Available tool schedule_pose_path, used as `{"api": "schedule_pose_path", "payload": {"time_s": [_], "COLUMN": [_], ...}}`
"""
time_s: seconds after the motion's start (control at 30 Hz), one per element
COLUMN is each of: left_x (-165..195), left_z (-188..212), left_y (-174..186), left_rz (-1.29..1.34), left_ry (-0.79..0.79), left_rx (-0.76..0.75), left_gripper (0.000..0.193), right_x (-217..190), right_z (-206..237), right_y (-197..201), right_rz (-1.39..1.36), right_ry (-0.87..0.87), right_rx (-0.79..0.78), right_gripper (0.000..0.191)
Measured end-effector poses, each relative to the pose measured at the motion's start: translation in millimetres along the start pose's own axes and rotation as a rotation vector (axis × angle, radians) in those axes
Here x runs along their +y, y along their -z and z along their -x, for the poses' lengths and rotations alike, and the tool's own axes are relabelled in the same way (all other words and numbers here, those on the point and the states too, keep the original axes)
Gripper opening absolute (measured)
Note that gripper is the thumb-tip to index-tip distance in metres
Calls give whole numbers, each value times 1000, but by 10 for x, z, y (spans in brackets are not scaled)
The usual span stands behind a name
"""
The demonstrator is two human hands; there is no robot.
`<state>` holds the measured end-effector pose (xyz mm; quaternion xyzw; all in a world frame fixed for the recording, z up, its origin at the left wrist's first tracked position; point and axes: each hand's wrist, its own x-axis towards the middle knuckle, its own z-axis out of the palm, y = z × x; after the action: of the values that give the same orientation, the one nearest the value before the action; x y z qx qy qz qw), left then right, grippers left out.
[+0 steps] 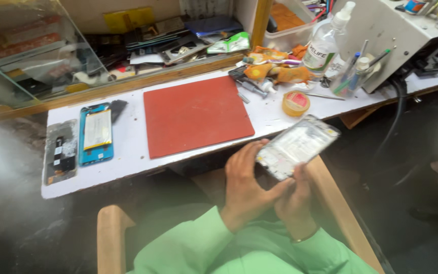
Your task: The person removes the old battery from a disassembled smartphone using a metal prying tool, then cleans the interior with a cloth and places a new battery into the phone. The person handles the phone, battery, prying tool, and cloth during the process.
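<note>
**Opened phone held in both hands below the counter edge**

I am holding an opened phone (297, 146), its back off, showing a pale silvery inside with small parts I cannot make out. It is tilting up to the right, in front of my lap, just below the white counter (275, 114). My left hand (245, 185) is curling around its lower left edge, fingers closed against it. My right hand (296, 199) is gripping it from underneath, thumb pressing on the lower edge. On the counter a red mat (196, 115) is lying near, with a blue-framed phone (96, 133) further left and a tape roll (295, 103) just above my hands.
</note>
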<state>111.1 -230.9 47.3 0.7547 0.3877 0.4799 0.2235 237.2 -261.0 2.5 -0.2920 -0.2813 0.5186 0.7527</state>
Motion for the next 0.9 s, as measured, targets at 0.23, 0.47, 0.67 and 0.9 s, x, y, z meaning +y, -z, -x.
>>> {"api": "schedule_pose_path", "payload": {"time_s": [0.23, 0.47, 0.67, 0.9], "left_x": [-10, -377, -513, -574], "left_z": [92, 149, 267, 286], "left_y": [-376, -1, 281, 329], "left_rz": [159, 49, 19, -15], "left_ry": [48, 302, 396, 304], "left_rx": [-317, -564, -590, -551], "left_gripper": [105, 73, 65, 62], "right_x": [-878, -1264, -1269, -1136], "right_z": [-277, -744, -709, -860], "right_y": [418, 1270, 1633, 1714], "right_rz": [566, 1989, 1907, 1829], "right_ry": [391, 506, 687, 744], "right_rx": [145, 285, 300, 252], "right_gripper": [60, 78, 71, 75]}}
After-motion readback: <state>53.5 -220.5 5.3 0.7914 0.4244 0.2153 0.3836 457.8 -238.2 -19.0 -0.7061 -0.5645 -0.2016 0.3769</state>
